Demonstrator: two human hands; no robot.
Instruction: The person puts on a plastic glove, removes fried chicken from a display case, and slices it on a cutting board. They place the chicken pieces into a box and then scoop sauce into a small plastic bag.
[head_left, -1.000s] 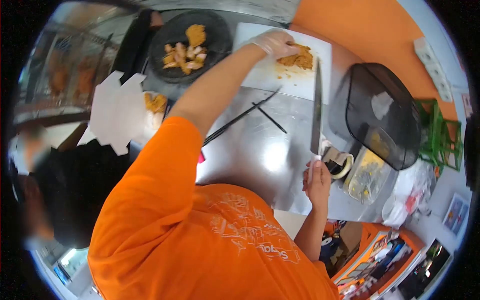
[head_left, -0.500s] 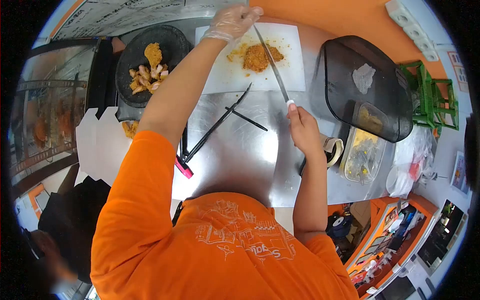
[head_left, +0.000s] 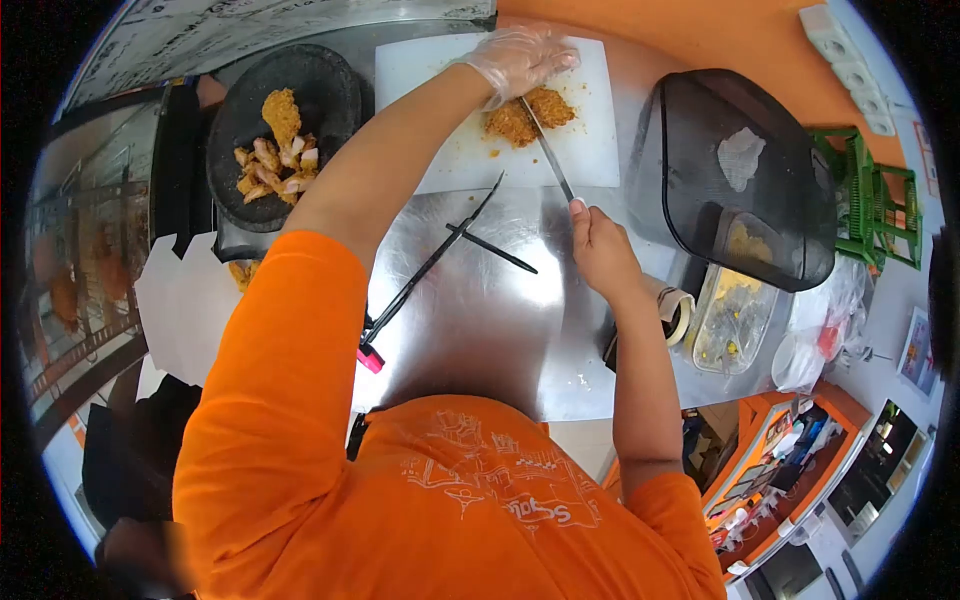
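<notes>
My left hand, in a clear plastic glove, lies over the far end of the knife with its fingers stretched out, hiding the tip. The bare right hand grips the handle of this long knife. Its blade crosses the brown fried piece of food on the white cutting board. Crumbs lie around the piece. On the left, a round dark stone dish holds a breaded piece and several cut chunks.
Black tongs lie on the metal table. An open white box stands left. To the right are a dark translucent lid, a tape roll, a plastic tub and a green rack. Another person is at lower left.
My left hand has moved from holding the food to the knife's far end, then down over it. The right hand has raised the knife from beside the board and laid its blade across the food.
</notes>
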